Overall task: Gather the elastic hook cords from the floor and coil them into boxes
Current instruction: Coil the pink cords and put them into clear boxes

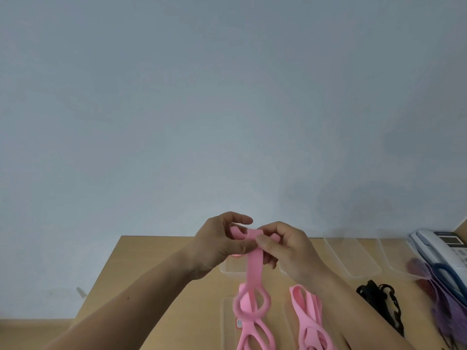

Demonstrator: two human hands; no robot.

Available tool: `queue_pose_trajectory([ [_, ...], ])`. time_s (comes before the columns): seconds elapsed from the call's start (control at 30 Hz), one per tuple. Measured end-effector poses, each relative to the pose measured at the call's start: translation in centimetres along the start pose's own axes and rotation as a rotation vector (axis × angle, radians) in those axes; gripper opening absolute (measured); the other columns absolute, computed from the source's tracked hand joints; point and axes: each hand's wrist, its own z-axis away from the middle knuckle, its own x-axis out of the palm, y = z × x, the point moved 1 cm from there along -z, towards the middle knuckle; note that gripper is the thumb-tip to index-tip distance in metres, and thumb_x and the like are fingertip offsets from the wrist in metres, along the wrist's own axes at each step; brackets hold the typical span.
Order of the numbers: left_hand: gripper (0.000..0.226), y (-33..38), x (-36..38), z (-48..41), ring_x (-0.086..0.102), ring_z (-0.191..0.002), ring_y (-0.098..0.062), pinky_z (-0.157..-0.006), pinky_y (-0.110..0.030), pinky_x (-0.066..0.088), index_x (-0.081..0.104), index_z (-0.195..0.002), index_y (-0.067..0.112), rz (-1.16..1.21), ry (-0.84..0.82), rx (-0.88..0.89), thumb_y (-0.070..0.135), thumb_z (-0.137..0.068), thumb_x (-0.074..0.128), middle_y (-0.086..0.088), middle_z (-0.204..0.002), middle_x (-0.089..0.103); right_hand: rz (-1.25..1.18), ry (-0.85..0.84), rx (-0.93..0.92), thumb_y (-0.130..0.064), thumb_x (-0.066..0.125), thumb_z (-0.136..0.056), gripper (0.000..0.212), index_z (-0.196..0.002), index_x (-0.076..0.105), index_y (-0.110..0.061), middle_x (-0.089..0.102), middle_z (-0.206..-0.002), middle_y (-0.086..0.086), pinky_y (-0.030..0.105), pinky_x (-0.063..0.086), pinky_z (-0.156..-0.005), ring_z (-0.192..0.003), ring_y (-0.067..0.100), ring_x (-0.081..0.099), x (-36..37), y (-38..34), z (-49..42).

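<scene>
1. Pale blue-grey wall fills most of the view; below it a tan wooden surface (156, 269) carries clear plastic boxes (353, 256), a telephone (444, 246) at far right, a black cord (384, 299) and purple cords (444, 296).
2. Both hands are raised above the surface. The left hand (217, 241) and right hand (285, 246) have their fingers closed on the top of a pink cord (254, 263), folding its band over.
3. The cord's looped lower end hangs, blurred, over a clear box; a second pink cord (307, 314) lies just beside it.
4. Judgement: coiling is under way. Next, the hanging length likely needs winding up and tucking into a box without springing loose.
</scene>
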Motion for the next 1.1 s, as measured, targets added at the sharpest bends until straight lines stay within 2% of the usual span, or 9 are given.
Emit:
queue_pose_trajectory([
  [0.13,0.039,0.2,-0.1,0.4,0.072,-0.09,-0.029,-0.085,-0.042,0.057,0.064,-0.107,0.0,-0.064,-0.073,-0.054,0.018,-0.079,0.082,-0.017,-0.098,0.075,0.001,0.008,-0.027,-0.012,0.071,-0.088,0.012,-0.1,0.068,-0.014,0.068,-0.076,0.007,0.03,0.049,-0.058,-0.063,0.018,0.062,-0.3,0.0,0.1],
  [0.3,0.048,0.4,-0.1,0.8,0.07,-0.093,-0.036,-0.086,-0.047,0.055,0.053,-0.112,-0.005,-0.082,-0.08,-0.079,0.012,-0.076,0.079,-0.022,-0.103,0.073,0.015,-0.026,-0.061,-0.021,0.074,-0.08,0.021,-0.1,0.068,-0.024,0.069,-0.078,0.002,0.028,0.051,-0.058,-0.062,0.016,0.061,-0.1,-0.1,0.1],
  [0.4,0.042,0.4,-0.2,0.7,0.07,-0.089,-0.034,-0.081,-0.043,0.056,0.053,-0.11,-0.002,-0.011,-0.101,-0.095,0.006,-0.075,0.075,-0.017,-0.098,0.073,0.027,-0.023,-0.096,-0.019,0.074,-0.078,0.025,-0.1,0.067,-0.03,0.068,-0.081,0.002,0.031,0.053,-0.063,-0.066,0.017,0.06,0.1,-0.1,0.0],
  [0.53,0.043,0.8,0.0,0.7,0.063,-0.082,-0.029,-0.075,-0.036,0.054,0.057,-0.109,0.001,0.067,-0.091,-0.114,0.023,-0.077,0.076,-0.02,-0.095,0.069,0.079,-0.01,-0.132,-0.015,0.074,-0.075,0.032,-0.097,0.066,-0.036,0.07,-0.092,-0.005,0.034,0.058,-0.078,-0.084,0.015,0.066,0.4,0.0,-0.1],
  [0.67,0.037,0.7,-0.1,0.7,0.068,-0.083,-0.035,-0.08,-0.042,0.058,0.061,-0.101,0.002,0.093,-0.035,-0.061,0.018,-0.075,0.081,-0.035,-0.105,0.065,0.038,-0.012,-0.134,-0.012,0.075,-0.073,0.031,-0.095,0.067,-0.032,0.071,-0.092,-0.004,0.038,0.06,-0.079,-0.085,0.017,0.067,0.7,-0.1,-0.1],
  [0.77,0.033,0.5,-0.2,0.6,0.068,-0.081,-0.035,-0.076,-0.039,0.056,0.064,-0.097,0.002,0.096,0.003,-0.024,0.011,-0.07,0.082,-0.035,-0.109,0.065,-0.029,-0.006,-0.093,-0.01,0.075,-0.069,0.034,-0.099,0.065,-0.022,0.07,-0.086,-0.003,0.029,0.057,-0.068,-0.075,0.016,0.065,0.7,0.1,-0.2],
  [0.87,0.029,0.2,-0.3,0.5,0.067,-0.084,-0.033,-0.081,-0.042,0.055,0.067,-0.092,0.007,0.074,0.029,0.027,0.007,-0.068,0.082,-0.03,-0.101,0.068,-0.14,-0.004,-0.024,-0.027,0.077,-0.072,0.039,-0.104,0.063,-0.01,0.069,-0.082,0.005,0.031,0.053,-0.066,-0.068,0.023,0.062,0.5,0.0,-0.3],
  [1.0,0.026,-0.2,0.1,0.6,0.068,-0.085,-0.023,-0.077,-0.03,0.054,0.067,-0.091,0.01,0.016,-0.003,0.108,0.004,-0.069,0.08,-0.011,-0.092,0.071,-0.132,-0.024,0.095,-0.056,0.075,-0.073,0.047,-0.074,0.065,-0.01,0.066,-0.073,0.009,0.034,0.051,-0.061,-0.066,0.027,0.06,0.2,-0.5,-0.6],
  [1.1,0.026,-0.5,0.7,0.5,0.07,-0.086,-0.026,-0.078,-0.034,0.056,0.067,-0.091,0.012,-0.021,-0.008,0.153,0.004,-0.07,0.08,-0.016,-0.091,0.073,-0.045,-0.043,0.135,-0.058,0.075,-0.069,0.048,-0.079,0.07,-0.012,0.069,-0.07,0.007,0.031,0.052,-0.057,-0.064,0.024,0.062,0.0,-0.8,-0.6],
])
